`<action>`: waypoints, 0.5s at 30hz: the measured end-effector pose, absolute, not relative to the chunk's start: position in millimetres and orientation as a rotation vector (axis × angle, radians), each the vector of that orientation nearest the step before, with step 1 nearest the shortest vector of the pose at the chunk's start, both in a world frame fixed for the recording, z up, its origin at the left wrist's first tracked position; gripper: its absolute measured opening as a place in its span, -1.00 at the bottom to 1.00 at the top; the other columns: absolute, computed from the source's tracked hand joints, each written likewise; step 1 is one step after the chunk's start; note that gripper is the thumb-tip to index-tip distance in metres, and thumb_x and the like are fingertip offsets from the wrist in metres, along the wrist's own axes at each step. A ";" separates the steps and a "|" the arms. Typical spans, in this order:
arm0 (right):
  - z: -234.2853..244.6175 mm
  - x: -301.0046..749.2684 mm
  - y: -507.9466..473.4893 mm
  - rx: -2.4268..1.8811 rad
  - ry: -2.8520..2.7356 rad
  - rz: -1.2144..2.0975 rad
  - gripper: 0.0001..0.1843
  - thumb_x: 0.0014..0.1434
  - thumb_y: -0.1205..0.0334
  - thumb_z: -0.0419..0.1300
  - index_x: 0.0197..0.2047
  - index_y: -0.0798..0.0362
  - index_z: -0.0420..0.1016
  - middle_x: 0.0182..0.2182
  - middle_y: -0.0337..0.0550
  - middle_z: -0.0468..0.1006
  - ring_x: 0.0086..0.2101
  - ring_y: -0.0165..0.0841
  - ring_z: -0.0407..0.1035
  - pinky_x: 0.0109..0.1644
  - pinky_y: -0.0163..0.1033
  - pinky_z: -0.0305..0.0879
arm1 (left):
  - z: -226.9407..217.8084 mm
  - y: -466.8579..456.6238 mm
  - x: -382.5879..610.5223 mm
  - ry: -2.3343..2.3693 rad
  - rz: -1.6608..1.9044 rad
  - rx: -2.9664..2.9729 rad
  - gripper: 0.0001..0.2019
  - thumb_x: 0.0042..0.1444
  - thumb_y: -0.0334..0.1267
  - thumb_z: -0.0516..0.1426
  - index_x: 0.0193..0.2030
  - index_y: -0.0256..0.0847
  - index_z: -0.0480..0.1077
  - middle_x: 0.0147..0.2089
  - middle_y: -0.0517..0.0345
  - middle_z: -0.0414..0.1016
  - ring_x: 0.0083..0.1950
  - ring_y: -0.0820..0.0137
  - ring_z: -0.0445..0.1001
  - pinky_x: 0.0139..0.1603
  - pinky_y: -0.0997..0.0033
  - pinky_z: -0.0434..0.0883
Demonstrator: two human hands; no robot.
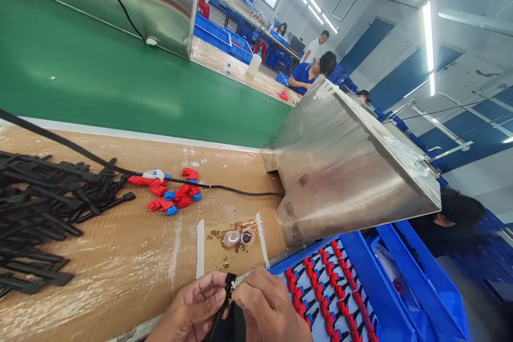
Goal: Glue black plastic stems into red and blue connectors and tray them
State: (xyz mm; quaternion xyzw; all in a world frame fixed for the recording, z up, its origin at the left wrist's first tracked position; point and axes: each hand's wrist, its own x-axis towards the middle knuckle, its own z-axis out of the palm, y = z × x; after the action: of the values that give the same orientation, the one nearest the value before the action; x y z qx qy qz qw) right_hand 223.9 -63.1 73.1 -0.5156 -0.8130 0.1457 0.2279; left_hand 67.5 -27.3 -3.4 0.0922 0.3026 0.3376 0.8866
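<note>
At the front edge of the bench, my left hand (196, 304) pinches a slim black plastic part (230, 281) between thumb and fingers. My right hand (269, 303) is closed close beside it, its fingertips at the part's upper end. Something small and pale shows at those fingertips, too small to name. Just beyond the hands, two small round cups (246, 235), one with dark contents, stand on a stained, taped-down sheet (214, 263) with thin sticks (251, 224) beside them. A pile of similar long black parts (60, 197) lies on the left.
Red and blue plastic pieces (183, 196) lie mid-bench by a black cable (228, 188). A blue tray (352, 262) with rows of red-and-black assemblies (340, 307) sits at right, below a metal housing (352, 171). Beyond runs a green conveyor belt (140, 96); co-workers sit across it.
</note>
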 end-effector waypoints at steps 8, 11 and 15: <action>61.2 224.4 -47.9 -1.518 -1.738 0.748 -0.68 0.51 0.08 0.00 -0.23 0.01 0.43 -0.41 -0.22 0.48 -0.43 -0.39 0.41 -0.30 -0.29 0.39 | 0.9 -28.3 57.5 0.624 0.644 0.116 -0.56 -0.46 -0.10 0.63 -0.44 -0.26 0.66 -0.55 0.16 0.51 -0.52 0.57 0.33 -0.57 0.74 0.26; 55.1 227.1 -48.6 -1.372 -1.329 1.024 -0.66 0.45 -0.04 0.13 -0.24 0.03 0.47 -0.45 -0.23 0.47 -0.50 -0.42 0.40 -0.44 -0.35 0.40 | 8.2 -26.2 49.8 0.618 0.585 -0.026 -0.57 -0.47 -0.30 0.64 -0.40 -0.32 0.67 -0.48 0.15 0.54 -0.50 0.56 0.39 -0.55 0.73 0.34; 52.7 233.9 -50.1 -1.213 -1.003 1.142 -0.66 0.32 -0.09 0.31 -0.26 0.04 0.53 -0.56 -0.30 0.43 -0.59 -0.47 0.31 -0.56 -0.43 0.31 | 0.6 -26.5 46.3 0.594 0.546 -0.124 -0.55 -0.46 -0.42 0.63 -0.33 -0.37 0.66 -0.47 0.09 0.56 -0.48 0.52 0.44 -0.58 0.75 0.33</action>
State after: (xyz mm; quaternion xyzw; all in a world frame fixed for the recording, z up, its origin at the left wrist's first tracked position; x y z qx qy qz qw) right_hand 233.9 -50.1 52.7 -0.5154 -0.4263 0.4851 0.5633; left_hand 46.3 -26.5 0.6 -0.0601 0.2887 0.2656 0.9179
